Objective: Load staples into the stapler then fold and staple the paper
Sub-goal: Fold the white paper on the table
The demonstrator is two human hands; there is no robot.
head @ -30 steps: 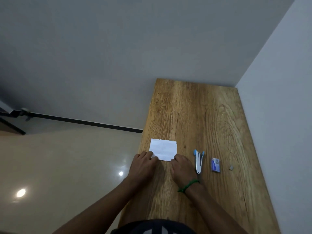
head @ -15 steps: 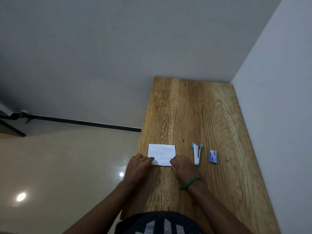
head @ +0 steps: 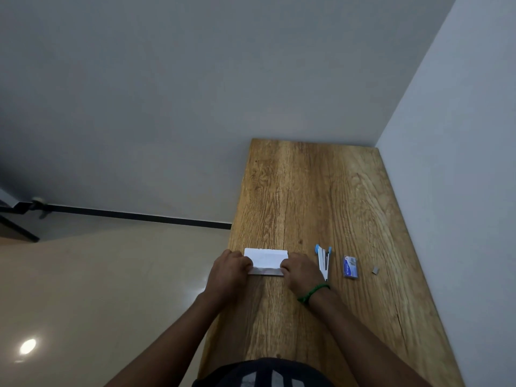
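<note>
White paper [head: 266, 258] flat on wooden desk [head: 315, 191], near its left edge and toward the near end. Near edge of paper lifted and turned up into a narrow shaded strip along the front. Left hand [head: 229, 268] at left end of that strip, fingers [head: 245, 264] curled and pinching the raised edge. Right hand [head: 300, 270] at right end of strip, fingers [head: 286, 270] likewise curled and pinching the raised edge; thumbs hidden under both hands, exact contact not discernible. Green band [head: 312, 292] around right wrist. Stapler [head: 324, 261], white with blue ends, lying on desk just beside right hand, hinged open with arms splayed at the far end. Staple box [head: 350, 266], small and blue-and-white, flat on desk to the right of stapler, apart from it. Small grey piece [head: 375, 270] further right, near desk's right side; too small to identify. Desk set into corner of grey walls [head: 167, 93], right wall running along desk's right edge. Glossy beige floor [head: 97, 289] to the left, with a bright light reflection. Dark clothing at bottom edge of view.
</note>
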